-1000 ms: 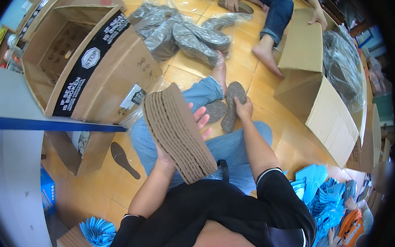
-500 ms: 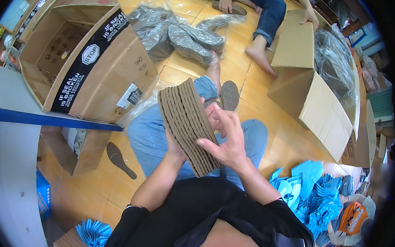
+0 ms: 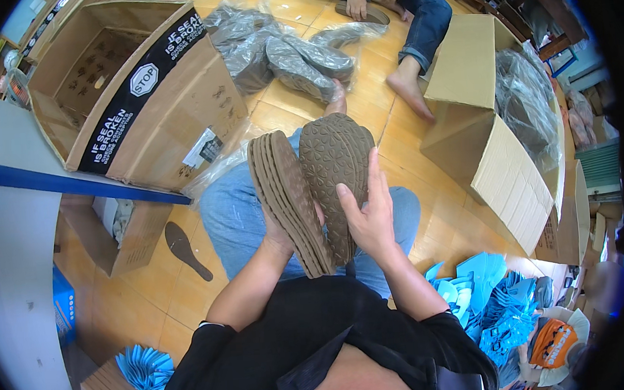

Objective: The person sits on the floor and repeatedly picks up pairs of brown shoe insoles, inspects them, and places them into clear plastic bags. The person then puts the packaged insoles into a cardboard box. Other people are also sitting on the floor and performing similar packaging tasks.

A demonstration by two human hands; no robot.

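Brown shoe soles with a patterned tread are parted into two bunches above my lap. My left hand point(image 3: 276, 233) is closed around the left bunch of soles point(image 3: 282, 190), which shows its layered edges; most of those fingers are hidden behind it. Against the right bunch of soles point(image 3: 333, 171), tread facing up, rests my right hand point(image 3: 374, 216). Its thumb lies on the tread and its fingers run along the outer edge. The bunches touch near their lower ends and spread apart at the top. A single dark sole point(image 3: 187, 250) lies on the floor to the left.
A large open carton point(image 3: 167, 126) stands at left, beside a blue rail point(image 3: 69, 181). Bagged grey soles point(image 3: 302, 67) lie ahead. Another person's hand point(image 3: 357, 4) rests by a sole. An open carton point(image 3: 461, 139) stands right; blue pieces point(image 3: 492, 291) are piled nearer.
The single stack of soles has been split into two bunches, the right one turned tread-up. My right hand has shifted onto its outer edge. The other person's hand has left the right carton.
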